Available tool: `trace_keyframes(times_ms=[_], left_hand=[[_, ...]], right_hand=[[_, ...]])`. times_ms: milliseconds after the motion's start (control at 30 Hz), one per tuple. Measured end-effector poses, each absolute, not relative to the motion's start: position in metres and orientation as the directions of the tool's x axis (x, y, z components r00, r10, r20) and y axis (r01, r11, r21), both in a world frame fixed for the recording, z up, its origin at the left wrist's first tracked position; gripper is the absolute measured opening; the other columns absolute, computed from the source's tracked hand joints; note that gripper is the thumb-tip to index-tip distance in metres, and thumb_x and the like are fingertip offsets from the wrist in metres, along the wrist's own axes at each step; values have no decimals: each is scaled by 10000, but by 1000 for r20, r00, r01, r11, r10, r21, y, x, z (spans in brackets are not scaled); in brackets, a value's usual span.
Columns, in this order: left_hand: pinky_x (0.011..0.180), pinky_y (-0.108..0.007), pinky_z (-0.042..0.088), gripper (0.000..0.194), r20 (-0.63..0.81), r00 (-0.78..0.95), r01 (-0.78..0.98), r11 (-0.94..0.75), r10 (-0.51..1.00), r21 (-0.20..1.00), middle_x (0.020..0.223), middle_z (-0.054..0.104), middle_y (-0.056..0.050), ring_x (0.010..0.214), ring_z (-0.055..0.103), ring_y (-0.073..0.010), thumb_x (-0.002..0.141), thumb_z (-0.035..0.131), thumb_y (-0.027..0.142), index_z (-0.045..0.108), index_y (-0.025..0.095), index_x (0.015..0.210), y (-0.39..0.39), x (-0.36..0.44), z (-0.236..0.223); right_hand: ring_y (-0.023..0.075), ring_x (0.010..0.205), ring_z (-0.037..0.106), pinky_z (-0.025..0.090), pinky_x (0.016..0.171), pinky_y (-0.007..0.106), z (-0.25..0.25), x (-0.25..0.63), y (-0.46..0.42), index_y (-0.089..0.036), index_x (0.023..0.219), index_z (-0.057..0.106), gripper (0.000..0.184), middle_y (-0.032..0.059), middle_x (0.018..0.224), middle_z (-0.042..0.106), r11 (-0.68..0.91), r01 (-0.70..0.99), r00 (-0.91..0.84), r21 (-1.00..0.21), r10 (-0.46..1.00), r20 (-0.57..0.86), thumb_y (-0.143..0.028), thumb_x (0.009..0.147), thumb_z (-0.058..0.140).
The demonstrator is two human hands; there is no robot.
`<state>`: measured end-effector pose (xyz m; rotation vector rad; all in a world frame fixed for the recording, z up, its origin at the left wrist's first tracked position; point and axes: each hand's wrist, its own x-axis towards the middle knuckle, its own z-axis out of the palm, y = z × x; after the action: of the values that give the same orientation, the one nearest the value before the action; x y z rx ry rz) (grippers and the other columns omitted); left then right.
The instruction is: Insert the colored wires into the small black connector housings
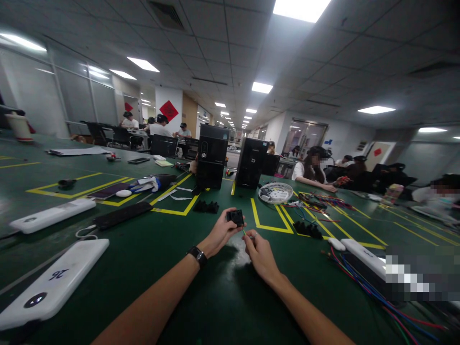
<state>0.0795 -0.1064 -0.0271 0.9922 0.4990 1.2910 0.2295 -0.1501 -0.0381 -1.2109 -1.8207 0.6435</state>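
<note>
My left hand (218,238), with a dark watch on its wrist, grips a small black plastic block (235,218) with recesses in its face. Its thumb and fingers close on the block's left side. Just below and to the right, my right hand (261,256) pinches a thin green wire (244,232) between thumb and forefinger. The wire's upper end meets the block's lower edge; whether it goes inside cannot be made out. More black plastic pieces lie in a cluster (206,206) beyond my left hand and in another cluster (308,229) to the right.
Two black computer towers (212,158) (251,163) stand ahead on the green table. A white round basket (275,192) is at their right. Loose coloured wires (373,287) lie at the right, white power banks (53,280) at the left. A person (312,167) sits across the table.
</note>
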Motion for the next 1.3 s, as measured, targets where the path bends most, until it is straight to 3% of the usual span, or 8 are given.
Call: trace_keyframes(times_ms=[400,833,1033,1300], left_hand=[[984,-415,420,576,220,250,-582,-35,943,812,1119,609,-88,973,631,-172,662,497,18,372,219,1188,-115,85,-26],[971,-417,423,580,287,267,-460,-140,920,877,1211,567,-118,1055,596,-199,694,544,67,352,222,1219,-119,89,-28],[875,-396,493,495,359,201,-287,-296,911,911,1184,576,-125,1016,618,-216,768,588,185,374,219,1213,-122,90,-30],[664,-338,564,623,323,119,-310,-274,939,911,1086,618,-124,862,679,-243,724,647,211,319,251,1252,-128,91,-24]], right_hand=[[119,413,431,301,449,211,-37,229,-152,-211,828,520,218,-57,478,481,399,464,-176,-791,916,359,-385,897,407],[126,443,470,326,468,215,-39,229,-151,-199,845,539,231,-41,512,515,388,479,-184,-788,922,342,-373,909,401],[112,468,475,315,490,206,-36,224,-155,-175,743,561,247,-26,513,529,405,522,-205,-750,914,350,-299,903,418],[85,397,415,286,417,182,-31,218,-164,-151,857,586,263,-55,475,470,345,346,-232,-873,933,277,-357,903,430]])
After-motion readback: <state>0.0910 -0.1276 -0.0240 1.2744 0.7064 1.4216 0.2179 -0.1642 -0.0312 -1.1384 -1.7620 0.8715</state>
